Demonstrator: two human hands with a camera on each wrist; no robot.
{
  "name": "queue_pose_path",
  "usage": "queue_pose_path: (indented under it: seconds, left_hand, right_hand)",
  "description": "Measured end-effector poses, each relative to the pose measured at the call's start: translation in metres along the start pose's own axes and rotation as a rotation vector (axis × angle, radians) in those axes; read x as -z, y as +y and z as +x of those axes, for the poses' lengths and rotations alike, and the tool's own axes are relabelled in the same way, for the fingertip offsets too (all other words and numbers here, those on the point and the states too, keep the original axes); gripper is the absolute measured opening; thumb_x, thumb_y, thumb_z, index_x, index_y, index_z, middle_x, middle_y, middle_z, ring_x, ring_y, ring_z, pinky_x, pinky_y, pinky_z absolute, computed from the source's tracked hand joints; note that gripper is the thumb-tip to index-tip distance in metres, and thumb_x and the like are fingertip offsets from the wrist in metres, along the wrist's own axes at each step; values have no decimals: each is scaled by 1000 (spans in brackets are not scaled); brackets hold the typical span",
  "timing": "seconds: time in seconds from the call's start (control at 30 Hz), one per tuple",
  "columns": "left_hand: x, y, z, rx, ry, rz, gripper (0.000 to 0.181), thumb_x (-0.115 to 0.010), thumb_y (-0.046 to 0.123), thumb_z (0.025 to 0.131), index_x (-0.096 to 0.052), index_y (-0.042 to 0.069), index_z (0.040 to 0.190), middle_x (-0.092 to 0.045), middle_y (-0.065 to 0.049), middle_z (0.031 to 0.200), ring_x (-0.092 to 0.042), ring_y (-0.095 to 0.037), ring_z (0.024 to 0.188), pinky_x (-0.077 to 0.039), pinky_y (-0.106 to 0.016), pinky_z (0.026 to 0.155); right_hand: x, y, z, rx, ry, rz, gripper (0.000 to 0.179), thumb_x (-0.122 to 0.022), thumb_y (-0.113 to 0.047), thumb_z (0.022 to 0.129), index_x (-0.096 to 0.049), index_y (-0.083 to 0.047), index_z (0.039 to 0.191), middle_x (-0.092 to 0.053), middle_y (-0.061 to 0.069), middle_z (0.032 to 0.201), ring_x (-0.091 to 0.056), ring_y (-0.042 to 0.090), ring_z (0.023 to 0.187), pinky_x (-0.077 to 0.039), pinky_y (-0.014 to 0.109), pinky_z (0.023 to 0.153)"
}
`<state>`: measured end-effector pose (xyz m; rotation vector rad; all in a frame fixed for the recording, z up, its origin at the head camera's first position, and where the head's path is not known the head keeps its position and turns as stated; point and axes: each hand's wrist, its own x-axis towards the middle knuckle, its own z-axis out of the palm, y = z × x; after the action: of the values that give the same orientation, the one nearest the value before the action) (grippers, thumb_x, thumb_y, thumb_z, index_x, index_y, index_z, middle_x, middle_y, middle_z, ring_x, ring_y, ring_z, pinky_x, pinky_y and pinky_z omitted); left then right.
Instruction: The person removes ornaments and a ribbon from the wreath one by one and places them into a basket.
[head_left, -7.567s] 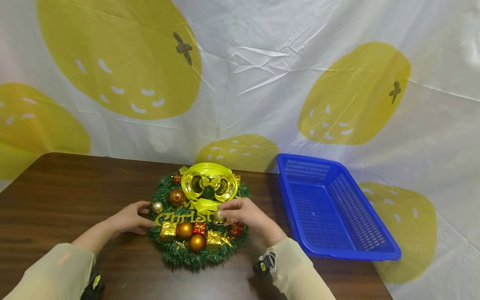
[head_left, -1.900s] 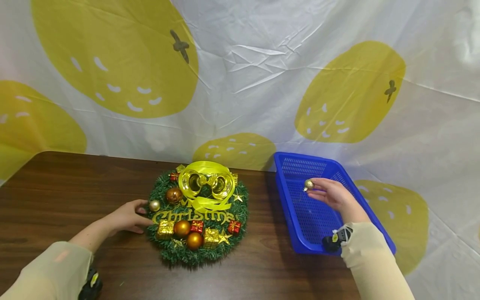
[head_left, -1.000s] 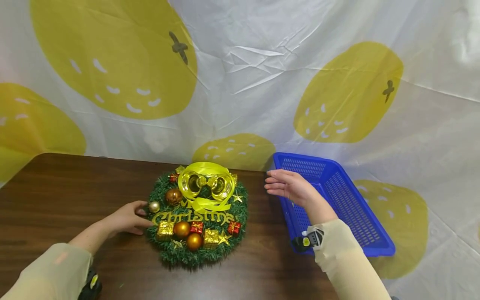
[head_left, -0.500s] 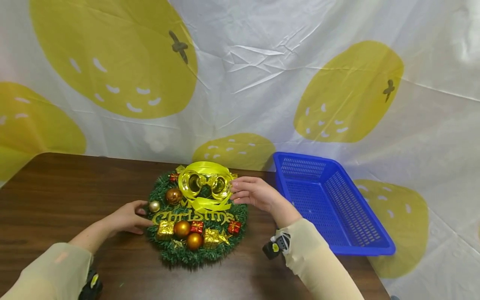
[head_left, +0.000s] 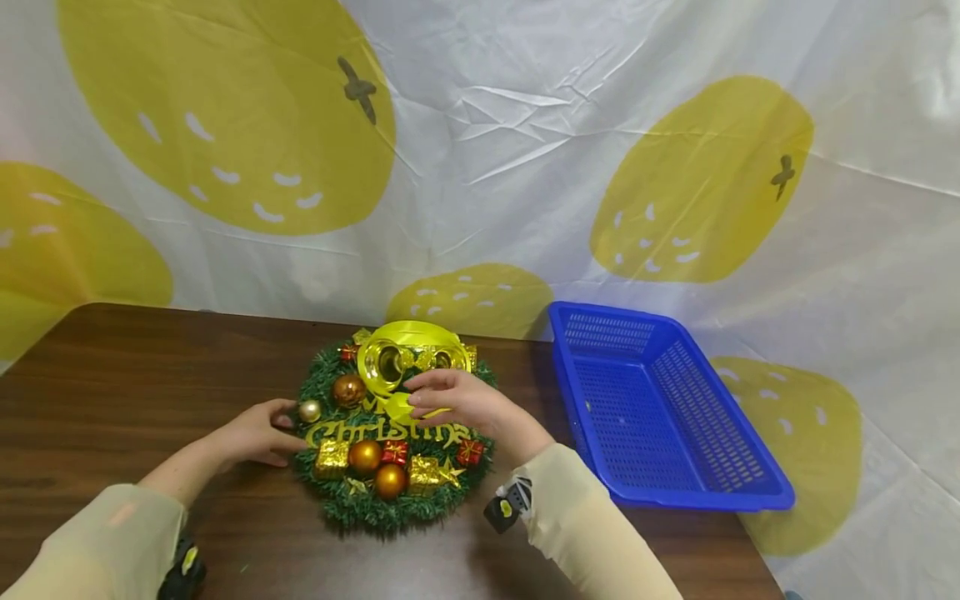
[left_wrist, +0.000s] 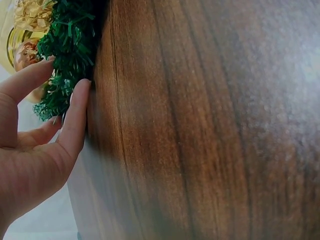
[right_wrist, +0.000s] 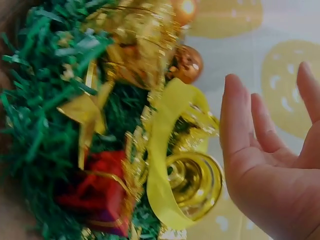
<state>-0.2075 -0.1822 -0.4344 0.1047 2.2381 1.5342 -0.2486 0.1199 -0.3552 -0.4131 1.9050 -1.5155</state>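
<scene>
Reaching over the right half of the wreath (head_left: pixel 397 517) with the right hand (head_left: pixel 461 404), fingers parted and loosely bent, above the gold bells (head_left: pixel 389 363) and the yellow ribbon (head_left: pixel 416 333); hard to tell whether touching the ribbon or just over it. Touching the left rim of the wreath with the left hand (head_left: pixel 258 433), fingers spread and fairly straight against the green needles, just beside a small pale gold ball (head_left: pixel 309 411). On the table (head_left: pixel 187 375), close to the back edge and well in from the back left corner: the wreath, lying flat. Across its middle, gold lettering (head_left: pixel 348 430); to the upper left, a brown ball (head_left: pixel 348 390). Along its nearer side, a gold box (head_left: pixel 332 458), an orange ball (head_left: pixel 365 457) with a second one (head_left: pixel 391 481) just below, a gold star (head_left: pixel 448 473) and, at the right, a red box (head_left: pixel 470 452). Near the right edge of the table, apart from the wreath, a blue basket (head_left: pixel 675 500). Behind the back edge, a pale cloth (head_left: pixel 480 208) with big yellow fruit shapes.
</scene>
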Motion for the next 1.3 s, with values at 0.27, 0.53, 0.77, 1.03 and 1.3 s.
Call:
queue_pose_path:
  seconds: [0.27,0.53,0.77,1.03,1.3]
  left_hand:
    - [0,-1,1,-5,-2,3,87,-67,10,84,-7,-19,141,-27,-44,130,-59,-28,97,-59,-39,75]
    - [0,-2,2,-10,-2,6,87,-67,10,84,-7,-19,141,-26,-45,131,-59,-30,99,-59,-39,75]
    - [-1,0,1,-4,12,14,87,-68,10,84,-8,-19,140,-28,-44,130,-59,-30,99,-59,-38,74]
    - [-2,1,0,3,18,24,86,-68,9,83,-9,-20,140,-29,-44,130,-60,-26,96,-59,-37,74]
    - [-1,1,-1,-7,12,19,86,-67,9,84,-9,-19,140,-29,-44,129,-61,-24,94,-59,-38,73]
  right_hand:
    - [-15,10,10,47,-33,-8,42,-52,-3,93,-45,7,133,-58,21,113,-62,19,98,-50,44,97]
    - [-25,16,17,46,-66,-81,45,-56,0,90,-45,6,133,-54,26,123,-60,7,89,-52,34,94]
    - [-32,21,22,44,-58,-130,45,-61,2,86,-50,4,130,-56,25,122,-62,9,88,-53,30,90]
    - [-40,22,27,36,-32,-169,48,-66,5,81,-54,2,127,-59,21,119,-62,20,100,-54,28,87]
    - [-44,27,32,64,-67,-344,49,-73,0,77,-60,-5,124,-62,14,121,-61,13,103,-51,20,87]
